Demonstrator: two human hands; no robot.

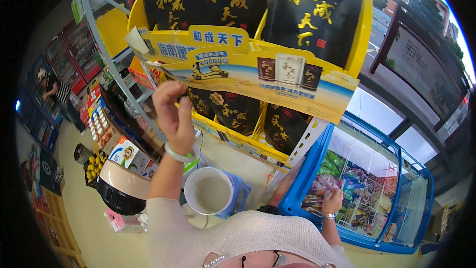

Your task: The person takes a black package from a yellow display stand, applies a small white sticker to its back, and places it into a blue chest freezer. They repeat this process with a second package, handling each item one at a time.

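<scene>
My left hand [171,113], with a pale bangle at the wrist, is raised in front of the yellow cardboard display [238,70]. Its fingers are curled near the thumb; whether something small lies between them is unclear. Black pouches [316,11] with gold writing stand in the display's upper tier, and more black pouches [238,113] fill the lower one. Over at the blue chest freezer [297,193], my right hand [333,200] grips a crumpled pink item [325,183], plastic or cloth. Packaged frozen goods [357,190] show around that hand, through or below the glass.
A bucket [210,190] of cloudy water stands on a blue stool [238,193] below the display. Milk cartons [130,152], a beige and black appliance [122,186] and yellow fruit [95,167] sit to the left. Another person [59,93] stands by the drinks coolers.
</scene>
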